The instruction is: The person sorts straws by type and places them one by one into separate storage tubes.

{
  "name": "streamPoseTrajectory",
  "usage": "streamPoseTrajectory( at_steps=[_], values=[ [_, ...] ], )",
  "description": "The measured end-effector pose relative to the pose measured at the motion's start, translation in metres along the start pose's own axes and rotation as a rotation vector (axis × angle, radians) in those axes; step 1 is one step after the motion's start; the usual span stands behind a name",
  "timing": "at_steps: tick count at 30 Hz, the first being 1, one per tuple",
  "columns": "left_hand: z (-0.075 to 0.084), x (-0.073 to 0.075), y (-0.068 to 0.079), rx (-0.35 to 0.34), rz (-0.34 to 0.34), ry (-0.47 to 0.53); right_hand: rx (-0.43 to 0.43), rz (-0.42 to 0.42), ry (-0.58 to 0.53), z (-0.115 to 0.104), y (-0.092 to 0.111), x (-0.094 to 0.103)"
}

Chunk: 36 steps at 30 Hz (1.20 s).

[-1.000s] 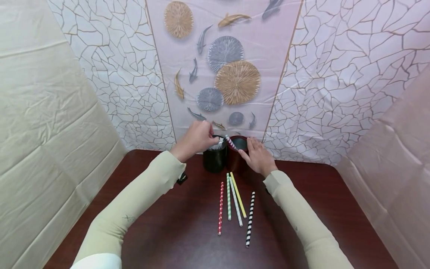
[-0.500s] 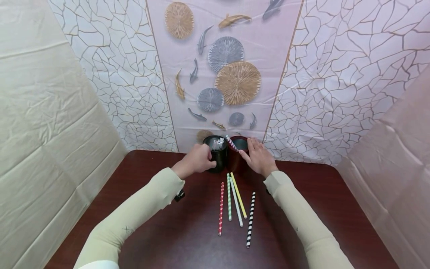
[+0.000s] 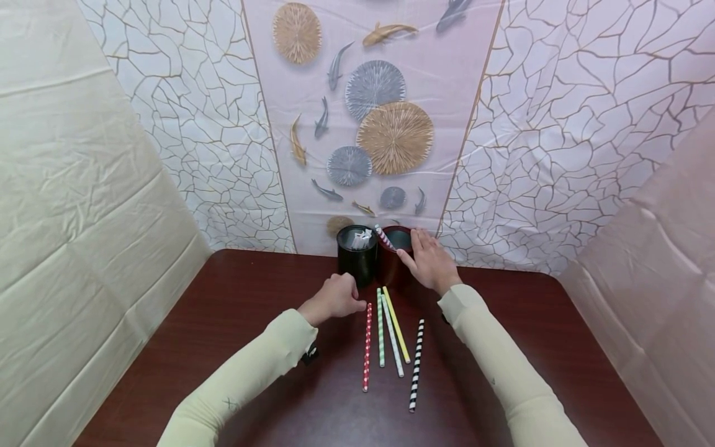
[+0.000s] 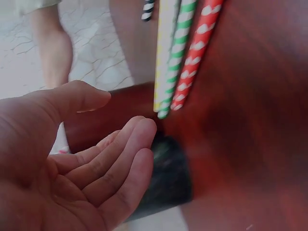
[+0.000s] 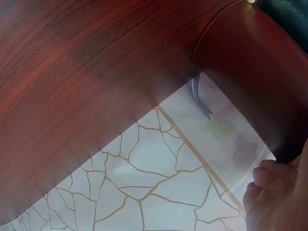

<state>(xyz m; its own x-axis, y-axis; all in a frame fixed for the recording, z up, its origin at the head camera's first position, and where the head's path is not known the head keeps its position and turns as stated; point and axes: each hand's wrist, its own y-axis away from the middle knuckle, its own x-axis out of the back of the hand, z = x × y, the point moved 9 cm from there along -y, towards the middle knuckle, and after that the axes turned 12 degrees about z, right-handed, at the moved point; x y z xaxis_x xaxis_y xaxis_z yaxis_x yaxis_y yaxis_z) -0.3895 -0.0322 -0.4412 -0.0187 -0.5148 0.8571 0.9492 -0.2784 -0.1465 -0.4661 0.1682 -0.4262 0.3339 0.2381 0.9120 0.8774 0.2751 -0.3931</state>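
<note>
Loosely bent, my left hand (image 3: 335, 297) hovers at the far end of a red straw with white dots (image 3: 367, 351). The left wrist view shows a gap between its thumb and fingers, nothing held. Beside that straw lie a green-striped straw (image 3: 380, 332), a pale patterned straw (image 3: 393, 338) and a yellow straw (image 3: 398, 329). My right hand (image 3: 430, 264) grips the rim of a dark red cup (image 5: 255, 67), thumb at the near side; its fingers are partly cut off in the right wrist view. A maroon-and-white striped straw (image 3: 384, 236) leans in that cup.
A black cup (image 3: 356, 264) stands against the red one's left side, with crumpled white-ended pieces (image 3: 362, 239) inside. A black-and-white striped straw (image 3: 416, 366) lies apart on the right of the brown table (image 3: 251, 285). A patterned cloth (image 3: 391, 136) hangs close behind the cups.
My left hand has left the black cup's mouth and come down toward me, to the red straw's far end. My right hand stays on the dark red cup.
</note>
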Motion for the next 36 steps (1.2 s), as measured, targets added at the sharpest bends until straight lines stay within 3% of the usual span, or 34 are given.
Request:
streamPoseTrajectory(
  at_steps=[5, 11, 13, 18, 21, 30, 36],
  values=[
    [-0.010, -0.031, 0.006, 0.025, -0.039, 0.028, -0.002, 0.010, 0.004, 0.001, 0.000, 0.000],
    [-0.019, -0.056, 0.010, 0.031, -0.048, 0.074, 0.002, 0.015, -0.020, 0.000, 0.002, -0.004],
    [-0.033, -0.073, 0.004, -0.011, -0.020, 0.067, 0.005, 0.017, -0.035, -0.001, 0.002, -0.005],
    [-0.033, -0.079, 0.001, 0.025, -0.032, 0.053, -0.003, 0.024, -0.057, -0.001, 0.003, -0.003],
    [-0.022, -0.069, 0.005, 0.101, -0.061, 0.042, -0.014, 0.014, -0.052, -0.001, 0.002, -0.002],
    [-0.054, -0.108, -0.022, 0.142, -0.053, -0.044, -0.037, -0.016, -0.036, -0.001, 0.001, -0.001],
    [-0.061, -0.121, -0.033, 0.155, -0.055, -0.055, -0.037, -0.018, -0.026, 0.001, 0.002, 0.001]
  ],
)
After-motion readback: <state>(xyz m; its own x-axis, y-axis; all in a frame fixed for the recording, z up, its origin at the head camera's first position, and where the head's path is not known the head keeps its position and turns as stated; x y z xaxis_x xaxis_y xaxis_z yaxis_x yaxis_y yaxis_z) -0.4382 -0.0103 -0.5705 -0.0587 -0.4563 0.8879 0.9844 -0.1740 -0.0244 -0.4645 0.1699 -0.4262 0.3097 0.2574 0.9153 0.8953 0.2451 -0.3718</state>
